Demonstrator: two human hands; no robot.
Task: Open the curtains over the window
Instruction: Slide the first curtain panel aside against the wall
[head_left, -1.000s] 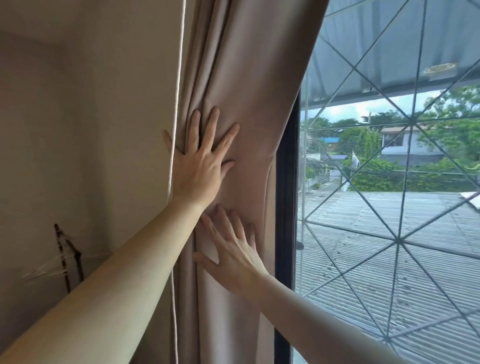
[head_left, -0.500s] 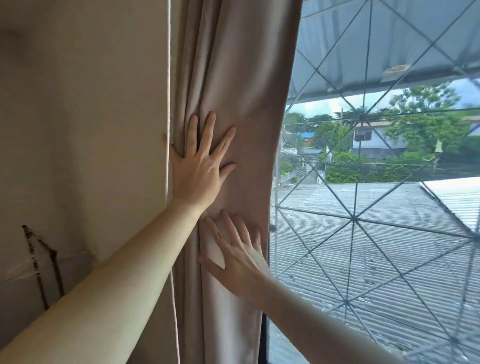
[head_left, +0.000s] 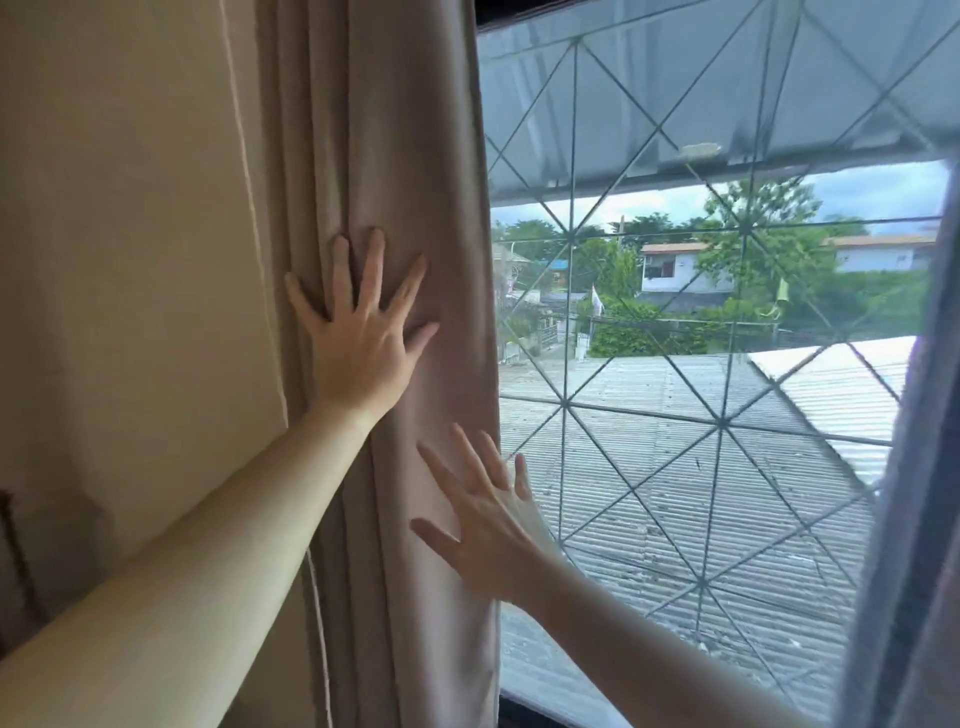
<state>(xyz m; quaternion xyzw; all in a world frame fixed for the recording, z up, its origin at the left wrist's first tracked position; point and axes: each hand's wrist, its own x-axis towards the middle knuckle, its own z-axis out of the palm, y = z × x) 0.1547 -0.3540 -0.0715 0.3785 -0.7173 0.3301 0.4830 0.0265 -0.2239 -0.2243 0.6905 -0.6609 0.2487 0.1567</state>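
A beige curtain (head_left: 405, 156) hangs bunched in folds at the left side of the window (head_left: 701, 415). My left hand (head_left: 358, 332) lies flat on the bunched fabric, fingers spread. My right hand (head_left: 488, 525) is lower, at the curtain's right edge, fingers apart, apparently just off the cloth. The edge of a second, greyish curtain (head_left: 914, 519) shows at the far right. Between the two curtains the glass is uncovered, with a diamond-pattern metal grille behind it.
A cream wall (head_left: 119, 260) fills the left side, and a thin cord (head_left: 254, 223) hangs along the curtain's left edge. Outside are corrugated roofs, trees and houses. A dark window sill (head_left: 530, 712) runs along the bottom.
The view has swung right, bringing more window and the right curtain's edge into sight. My right hand has slid right, off the folds to the curtain's edge. The left hand stays pressed on the fabric.
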